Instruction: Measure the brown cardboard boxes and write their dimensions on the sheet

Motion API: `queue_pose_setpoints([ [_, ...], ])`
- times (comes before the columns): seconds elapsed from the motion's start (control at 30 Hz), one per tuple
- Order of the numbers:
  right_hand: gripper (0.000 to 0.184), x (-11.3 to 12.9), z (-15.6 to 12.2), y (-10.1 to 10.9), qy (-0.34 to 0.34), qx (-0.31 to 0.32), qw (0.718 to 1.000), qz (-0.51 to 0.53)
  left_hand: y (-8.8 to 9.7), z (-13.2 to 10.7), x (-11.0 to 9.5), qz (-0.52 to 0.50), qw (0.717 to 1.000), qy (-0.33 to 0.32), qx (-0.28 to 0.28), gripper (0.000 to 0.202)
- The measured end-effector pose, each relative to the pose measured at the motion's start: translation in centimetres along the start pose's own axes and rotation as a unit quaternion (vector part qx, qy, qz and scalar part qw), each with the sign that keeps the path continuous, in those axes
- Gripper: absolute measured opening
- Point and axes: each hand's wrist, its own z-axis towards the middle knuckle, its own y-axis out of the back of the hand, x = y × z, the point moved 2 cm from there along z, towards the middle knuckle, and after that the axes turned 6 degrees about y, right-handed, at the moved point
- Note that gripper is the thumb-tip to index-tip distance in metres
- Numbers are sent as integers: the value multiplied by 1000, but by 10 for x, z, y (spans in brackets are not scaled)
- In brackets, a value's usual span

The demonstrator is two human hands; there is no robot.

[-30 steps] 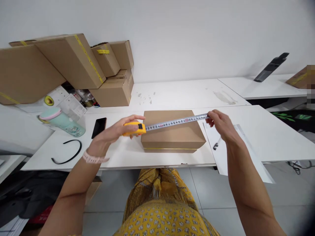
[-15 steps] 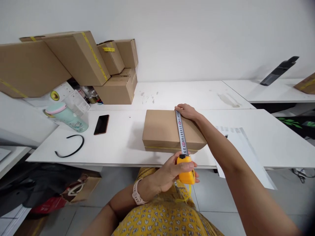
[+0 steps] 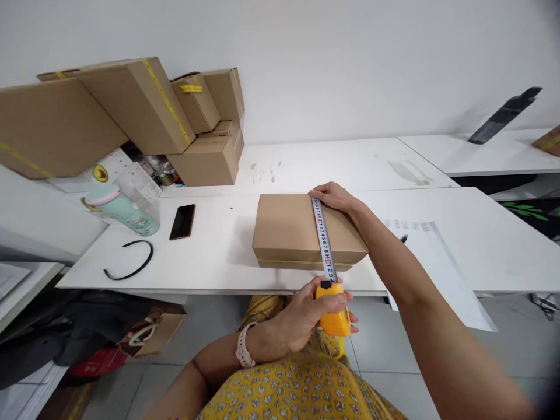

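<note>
A closed brown cardboard box (image 3: 286, 224) lies near the front edge of the white table. The yellow tape measure (image 3: 335, 315) is wrapped in my left hand (image 3: 301, 315), just in front of the table edge. Its silver blade runs out across the box top from the near side to the far edge. At that far edge my right hand (image 3: 335, 195) pinches the blade's end against the box; the very tip is hidden under the fingers. The blade lies close to flat on the box top and spans a gap down to the case.
Several cardboard boxes (image 3: 205, 160) are stacked at the back left. A mint tumbler (image 3: 125, 210), a phone (image 3: 182, 221) and a black headband (image 3: 142, 265) lie at left. Paper sheets (image 3: 431, 274) with a pen (image 3: 403, 239) are at right. A dark bottle (image 3: 503, 116) stands far right.
My left hand has drawn the tape case slightly toward my body, and a bit more blade shows. The right hand stays at the far edge of the box. The view has shifted a little.
</note>
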Motion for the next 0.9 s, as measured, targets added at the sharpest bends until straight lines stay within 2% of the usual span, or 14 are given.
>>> queue_pose_setpoints([
  [0.1,43,0,-1,5,30,-29,996,74,6,-10,-7,32,999,-9,28,54],
  [0.17,48,-6,-9,14,62,-113,979,159,16,-25,-13,80,995,-40,51,52],
  [0.23,55,-18,-30,24,75,-236,943,223,35,-46,-19,148,983,-105,39,56],
  [0.27,59,-27,-45,27,66,-296,924,235,48,-57,-22,181,972,-151,7,60],
  [0.3,61,-37,-64,26,47,-347,907,233,62,-66,-25,203,955,-209,-48,62],
  [0.37,65,-56,-104,17,-8,-409,890,200,92,-79,-30,228,906,-305,-186,63],
  [0.43,67,-70,-141,-4,-47,-406,900,155,117,-80,-34,228,877,-325,-272,62],
  [0.47,68,-74,-155,-16,-53,-382,913,135,127,-77,-36,221,880,-312,-282,61],
  [0.53,69,-73,-173,-38,-49,-321,939,112,136,-68,-41,204,908,-264,-253,58],
  [0.6,72,-62,-180,-51,-35,-281,953,111,136,-63,-49,199,931,-231,-203,57],
  [0.67,77,-44,-180,-49,-20,-271,955,118,128,-64,-62,207,936,-231,-165,56],
  [0.73,78,-25,-177,-37,-12,-275,954,122,118,-69,-78,216,930,-260,-144,53],
  [0.8,71,-9,-173,-21,-18,-283,952,112,107,-74,-93,225,924,-283,-125,51],
  [0.9,59,3,-166,-2,-43,-294,951,86,93,-77,-106,246,921,-282,-110,53],
])
